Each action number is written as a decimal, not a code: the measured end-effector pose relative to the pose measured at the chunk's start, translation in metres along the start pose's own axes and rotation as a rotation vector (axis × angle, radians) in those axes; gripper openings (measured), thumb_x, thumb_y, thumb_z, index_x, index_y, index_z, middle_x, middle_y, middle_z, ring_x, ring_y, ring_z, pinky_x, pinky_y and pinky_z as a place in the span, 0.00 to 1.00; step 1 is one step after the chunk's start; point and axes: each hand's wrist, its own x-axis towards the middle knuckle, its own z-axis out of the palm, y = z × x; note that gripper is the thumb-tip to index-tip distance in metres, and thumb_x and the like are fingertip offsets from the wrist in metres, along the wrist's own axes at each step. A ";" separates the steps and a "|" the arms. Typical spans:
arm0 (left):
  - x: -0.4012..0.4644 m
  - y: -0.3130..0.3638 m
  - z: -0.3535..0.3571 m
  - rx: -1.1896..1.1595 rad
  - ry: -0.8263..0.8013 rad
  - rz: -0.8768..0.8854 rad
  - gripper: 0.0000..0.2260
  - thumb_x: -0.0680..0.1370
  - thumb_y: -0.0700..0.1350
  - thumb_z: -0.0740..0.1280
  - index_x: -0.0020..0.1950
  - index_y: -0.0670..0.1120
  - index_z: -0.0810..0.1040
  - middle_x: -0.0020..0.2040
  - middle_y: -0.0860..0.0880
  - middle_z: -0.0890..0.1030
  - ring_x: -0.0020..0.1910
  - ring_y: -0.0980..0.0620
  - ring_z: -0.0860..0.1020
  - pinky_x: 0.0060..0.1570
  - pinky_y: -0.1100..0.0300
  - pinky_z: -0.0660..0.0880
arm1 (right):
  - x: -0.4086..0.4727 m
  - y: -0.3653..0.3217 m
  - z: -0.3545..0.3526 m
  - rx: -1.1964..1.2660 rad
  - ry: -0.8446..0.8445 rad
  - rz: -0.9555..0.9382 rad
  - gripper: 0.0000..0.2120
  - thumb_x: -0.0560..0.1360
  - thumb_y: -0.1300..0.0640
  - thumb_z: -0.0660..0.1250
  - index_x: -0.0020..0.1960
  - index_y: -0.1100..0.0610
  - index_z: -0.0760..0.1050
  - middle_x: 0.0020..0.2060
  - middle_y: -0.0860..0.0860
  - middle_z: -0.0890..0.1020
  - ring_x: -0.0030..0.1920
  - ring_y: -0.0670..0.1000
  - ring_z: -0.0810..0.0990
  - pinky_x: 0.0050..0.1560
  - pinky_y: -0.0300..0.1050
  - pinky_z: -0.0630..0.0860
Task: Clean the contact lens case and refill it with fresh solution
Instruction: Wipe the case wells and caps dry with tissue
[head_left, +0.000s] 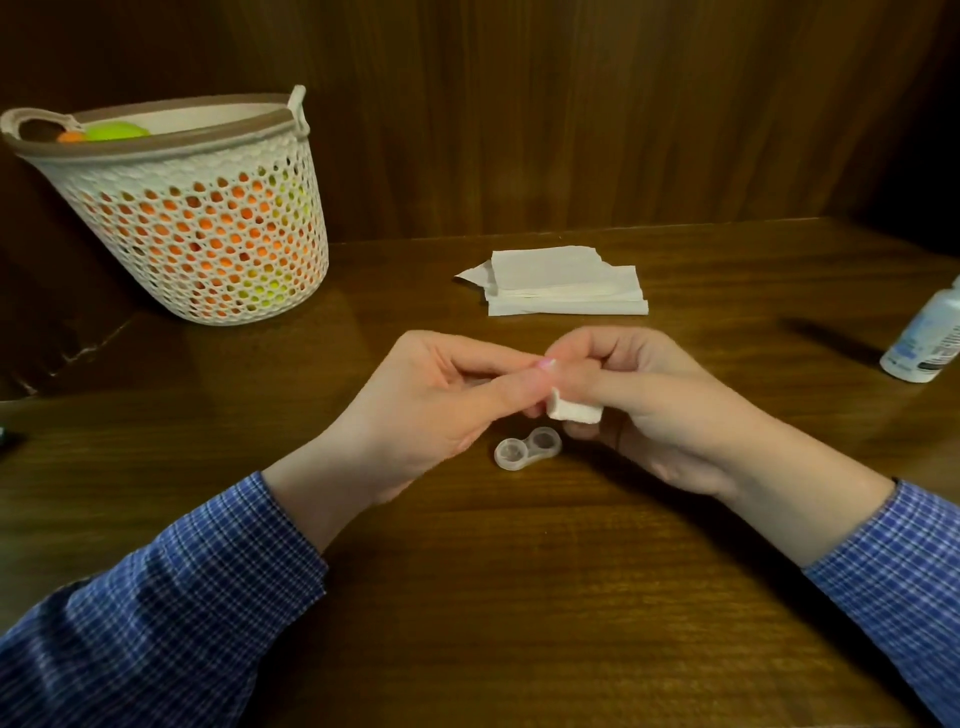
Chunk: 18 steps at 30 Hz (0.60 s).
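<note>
Head view: my right hand (639, 410) pinches a folded tissue (575, 411); my left hand (421, 410) pinches its end. I see the lens case (527, 448) on the table (519, 597) at six o'clock beneath both, long axis eight-to-two, nearer my right.

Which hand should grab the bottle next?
Probably the right hand: the bottle stands at the table's right edge, on its side. It grips a folded tissue now; the left hand is farther away.
</note>
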 end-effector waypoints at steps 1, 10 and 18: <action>-0.001 -0.001 0.001 0.082 0.037 0.069 0.13 0.78 0.42 0.69 0.60 0.41 0.85 0.39 0.52 0.86 0.26 0.61 0.76 0.27 0.74 0.70 | 0.001 0.000 0.001 0.153 -0.055 0.128 0.11 0.69 0.58 0.77 0.49 0.62 0.84 0.38 0.55 0.84 0.34 0.48 0.78 0.33 0.36 0.76; -0.003 -0.006 0.007 0.492 0.170 0.371 0.12 0.77 0.43 0.72 0.61 0.43 0.85 0.43 0.56 0.83 0.30 0.59 0.80 0.32 0.71 0.75 | 0.002 0.000 -0.002 0.530 -0.200 0.394 0.10 0.70 0.62 0.75 0.51 0.64 0.84 0.40 0.55 0.80 0.31 0.44 0.75 0.30 0.32 0.75; -0.004 0.001 0.005 0.105 -0.020 -0.139 0.10 0.78 0.53 0.68 0.45 0.52 0.88 0.29 0.53 0.82 0.24 0.58 0.76 0.25 0.68 0.72 | -0.007 -0.011 -0.008 -0.646 0.173 -0.403 0.17 0.64 0.54 0.82 0.46 0.54 0.77 0.35 0.51 0.82 0.34 0.48 0.78 0.35 0.37 0.77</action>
